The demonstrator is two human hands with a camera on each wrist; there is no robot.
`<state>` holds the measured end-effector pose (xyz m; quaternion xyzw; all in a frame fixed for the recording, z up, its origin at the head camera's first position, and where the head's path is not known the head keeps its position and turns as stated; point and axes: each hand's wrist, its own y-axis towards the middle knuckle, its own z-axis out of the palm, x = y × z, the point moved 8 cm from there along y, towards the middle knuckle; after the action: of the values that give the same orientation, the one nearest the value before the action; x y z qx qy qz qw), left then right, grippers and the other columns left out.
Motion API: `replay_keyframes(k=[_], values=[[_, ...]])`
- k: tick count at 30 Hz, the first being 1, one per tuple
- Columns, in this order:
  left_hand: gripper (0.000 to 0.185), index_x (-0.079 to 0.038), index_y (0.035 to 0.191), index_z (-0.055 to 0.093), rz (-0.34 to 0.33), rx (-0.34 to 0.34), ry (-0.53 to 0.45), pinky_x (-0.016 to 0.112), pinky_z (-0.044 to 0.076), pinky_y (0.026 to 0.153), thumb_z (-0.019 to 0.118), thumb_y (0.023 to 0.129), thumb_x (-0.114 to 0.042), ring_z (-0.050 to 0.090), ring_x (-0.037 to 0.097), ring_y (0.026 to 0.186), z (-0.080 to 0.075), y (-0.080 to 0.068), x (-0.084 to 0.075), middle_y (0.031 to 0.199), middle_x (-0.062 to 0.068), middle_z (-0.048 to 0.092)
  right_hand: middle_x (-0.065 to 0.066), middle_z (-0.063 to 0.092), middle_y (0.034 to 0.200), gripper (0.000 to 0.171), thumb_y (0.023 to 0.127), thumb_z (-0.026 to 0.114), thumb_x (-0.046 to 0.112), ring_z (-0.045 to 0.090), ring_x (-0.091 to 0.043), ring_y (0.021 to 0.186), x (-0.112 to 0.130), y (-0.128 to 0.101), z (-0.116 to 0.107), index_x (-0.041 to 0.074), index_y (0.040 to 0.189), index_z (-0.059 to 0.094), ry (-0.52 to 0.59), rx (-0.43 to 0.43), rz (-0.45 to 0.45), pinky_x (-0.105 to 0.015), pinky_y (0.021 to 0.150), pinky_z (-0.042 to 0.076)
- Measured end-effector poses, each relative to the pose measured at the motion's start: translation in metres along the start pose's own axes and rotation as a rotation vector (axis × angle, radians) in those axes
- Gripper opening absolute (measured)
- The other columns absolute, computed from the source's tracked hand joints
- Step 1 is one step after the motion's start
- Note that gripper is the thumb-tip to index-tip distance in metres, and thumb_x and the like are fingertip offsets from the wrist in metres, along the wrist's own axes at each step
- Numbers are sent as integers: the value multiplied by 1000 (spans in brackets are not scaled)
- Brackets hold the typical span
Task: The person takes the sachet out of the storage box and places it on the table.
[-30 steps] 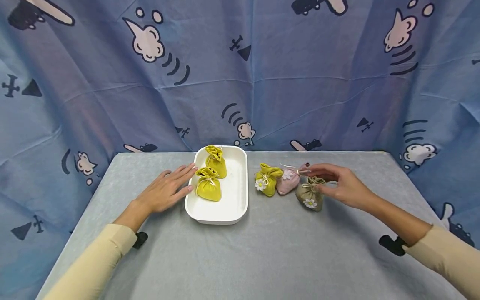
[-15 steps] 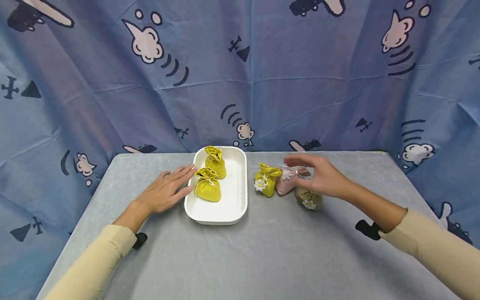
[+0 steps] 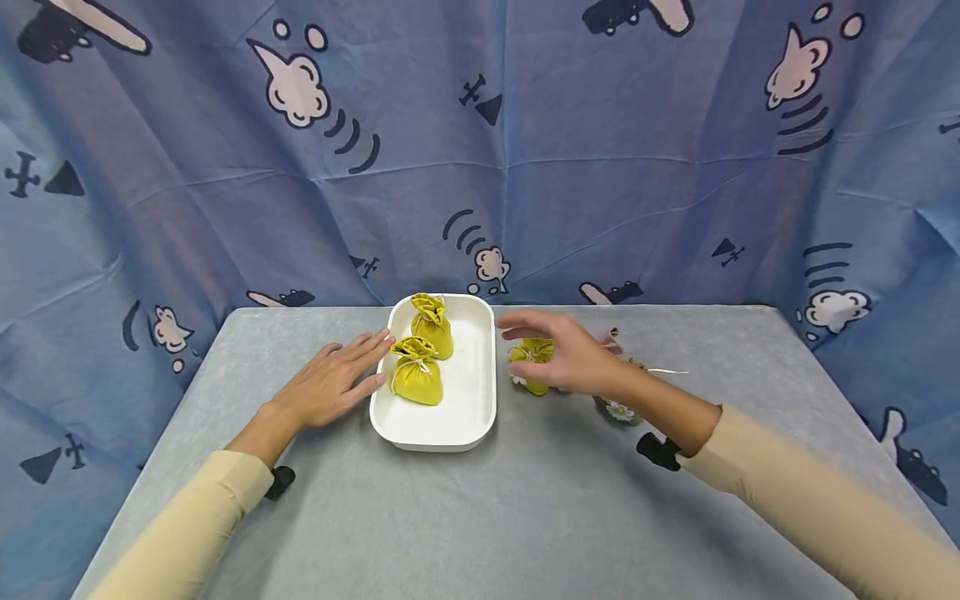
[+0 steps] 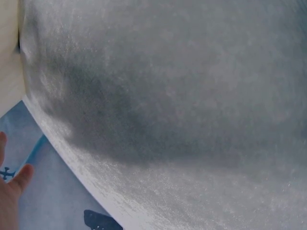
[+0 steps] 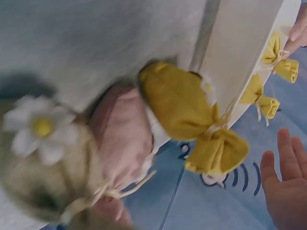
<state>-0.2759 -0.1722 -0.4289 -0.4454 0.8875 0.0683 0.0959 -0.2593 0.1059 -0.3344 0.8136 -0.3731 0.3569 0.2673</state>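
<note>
Head view: two yellow pouches [image 3: 420, 358] sit in the white tray [image 3: 480, 400]. Right hand [image 3: 570, 358], fingers spread and empty, hovers over a third yellow pouch [image 3: 530, 367] just right of the tray; pink [image 5: 122, 139] and olive [image 3: 618, 408] pouches wait beside it. Left hand [image 3: 330, 383] rests flat against the tray.

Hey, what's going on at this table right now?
A person sits at a grey table with small drawstring pouches. Two yellow pouches stand in a white tray. The left hand rests flat beside the tray, touching its edge. The right hand hovers open over a third yellow pouch just right of the tray. A pink pouch and an olive pouch with a daisy lie beyond it.
</note>
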Motion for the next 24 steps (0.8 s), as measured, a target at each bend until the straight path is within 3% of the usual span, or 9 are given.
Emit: replay_keyframes(k=[5,13,24], values=[[62,-19,159,27,-1,4,-5,61,29,110,37,106,-50,24,29,149,-2,-1,-1,164,0,22,-15,58,138,58,81,78,0,62,-28,120,4,12,15,0,135,56,34,11,-40,-44,105,45],[62,-19,159,28,-1,6,-6,62,28,110,39,106,-49,25,29,149,-1,-1,-1,164,1,22,-13,56,141,60,83,78,4,60,-26,123,2,28,38,1,138,54,69,58,7,-40,105,45],[62,-21,160,25,-18,21,-7,62,28,110,36,106,-50,24,30,149,1,0,1,165,0,21,-18,52,143,62,86,78,6,57,-33,127,6,49,61,-3,141,50,93,100,17,-34,103,47]])
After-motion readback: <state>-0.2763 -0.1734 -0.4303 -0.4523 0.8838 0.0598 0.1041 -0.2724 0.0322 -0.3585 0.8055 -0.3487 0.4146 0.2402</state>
